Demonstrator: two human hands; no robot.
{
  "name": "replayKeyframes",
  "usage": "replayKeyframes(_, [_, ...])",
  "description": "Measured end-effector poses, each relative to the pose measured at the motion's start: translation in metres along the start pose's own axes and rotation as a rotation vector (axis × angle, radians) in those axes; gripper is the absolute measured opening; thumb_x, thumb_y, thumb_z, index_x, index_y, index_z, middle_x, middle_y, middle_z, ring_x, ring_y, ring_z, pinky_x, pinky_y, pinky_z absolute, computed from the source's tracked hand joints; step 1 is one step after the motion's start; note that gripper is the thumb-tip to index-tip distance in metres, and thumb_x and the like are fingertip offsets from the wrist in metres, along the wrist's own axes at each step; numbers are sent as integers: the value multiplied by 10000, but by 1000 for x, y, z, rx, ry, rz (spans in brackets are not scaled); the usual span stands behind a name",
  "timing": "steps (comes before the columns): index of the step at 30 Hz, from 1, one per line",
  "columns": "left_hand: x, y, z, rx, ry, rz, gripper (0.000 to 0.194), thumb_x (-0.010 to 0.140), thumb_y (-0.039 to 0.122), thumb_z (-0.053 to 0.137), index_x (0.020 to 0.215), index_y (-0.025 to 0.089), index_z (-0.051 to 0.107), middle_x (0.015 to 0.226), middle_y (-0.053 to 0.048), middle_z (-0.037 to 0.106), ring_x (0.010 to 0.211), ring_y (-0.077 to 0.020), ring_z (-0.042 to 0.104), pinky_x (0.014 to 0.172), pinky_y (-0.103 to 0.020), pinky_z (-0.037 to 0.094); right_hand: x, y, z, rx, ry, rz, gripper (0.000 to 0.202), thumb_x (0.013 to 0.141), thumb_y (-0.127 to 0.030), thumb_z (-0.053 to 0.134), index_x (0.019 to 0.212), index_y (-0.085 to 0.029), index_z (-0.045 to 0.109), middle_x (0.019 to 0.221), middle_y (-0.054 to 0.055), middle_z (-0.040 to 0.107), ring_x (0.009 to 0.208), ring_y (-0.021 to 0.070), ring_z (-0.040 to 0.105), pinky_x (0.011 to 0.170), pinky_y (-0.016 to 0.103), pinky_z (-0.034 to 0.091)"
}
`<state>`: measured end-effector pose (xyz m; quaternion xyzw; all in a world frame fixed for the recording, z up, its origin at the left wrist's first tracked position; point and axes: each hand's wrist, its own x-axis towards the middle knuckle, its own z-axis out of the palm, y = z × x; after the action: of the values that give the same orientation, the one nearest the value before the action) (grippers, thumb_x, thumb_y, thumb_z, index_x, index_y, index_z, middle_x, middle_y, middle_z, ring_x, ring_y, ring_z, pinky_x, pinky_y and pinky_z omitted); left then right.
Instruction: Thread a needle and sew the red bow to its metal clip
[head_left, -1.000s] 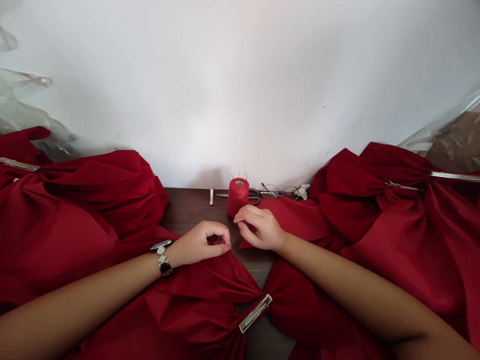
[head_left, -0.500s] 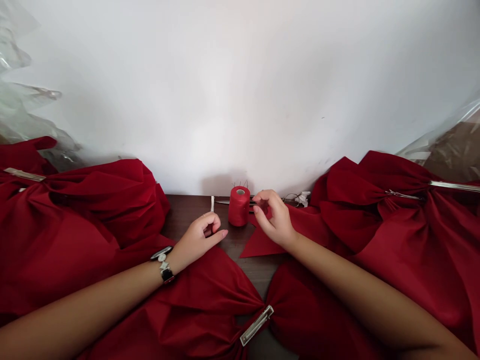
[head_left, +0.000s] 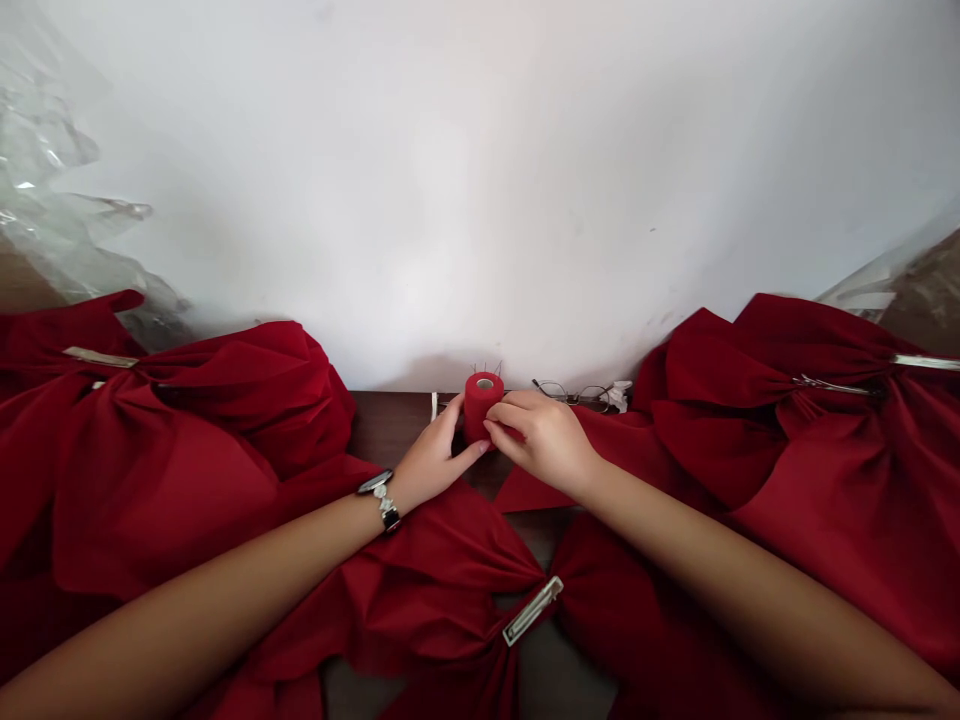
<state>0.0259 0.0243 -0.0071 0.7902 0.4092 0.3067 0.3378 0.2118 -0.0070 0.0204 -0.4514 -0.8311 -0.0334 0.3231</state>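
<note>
A spool of red thread (head_left: pixel 480 405) stands upright on the dark table at the foot of the wall. My left hand (head_left: pixel 439 455) is round its left side, thumb across the front and fingers partly hidden behind it. At the spool's front right, my right hand (head_left: pixel 541 440) has thumb and fingertips pinched together against it; anything between them is too small to make out. Several thin needle-like pins (head_left: pixel 487 367) rise at the spool's top. Below my hands lies a large red fabric bow (head_left: pixel 442 590) with a metal clip (head_left: pixel 532 611) at its centre.
More red bows with clips are heaped at the left (head_left: pixel 202 440) and right (head_left: pixel 825 450). Eyeglasses (head_left: pixel 589 394) lie by the wall behind my right hand, beside a crumpled white scrap (head_left: pixel 619 394). Clear plastic wrapping (head_left: pixel 60 210) hangs at the far left. A white wall (head_left: pixel 480 200) closes off the back.
Both hands have moved in to the spool. My left hand has gone right and closed round it; my right hand has come left and pinched at its side. The view has shifted slightly.
</note>
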Motion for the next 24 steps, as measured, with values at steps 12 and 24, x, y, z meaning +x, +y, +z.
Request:
replayKeyframes(12, [6,1,5,63,97,-7,635,774,475,640,1294,226,374,1333,-86,488,1247,-207,489,1142,-397,413,5,-7,-11,-103,-112,35,272,919,-259,467,753,-69,571,762,51,491,673,44,274,627,182,77])
replayKeyframes(24, [15,-8,-7,164,234,-108,639,775,451,618,1303,197,364,1310,-118,488,1225,-249,492,1114,-479,425,16,2,-108,489,230,116,378,951,-314,423,792,-22,602,772,38,550,721,-24,501,714,92,389])
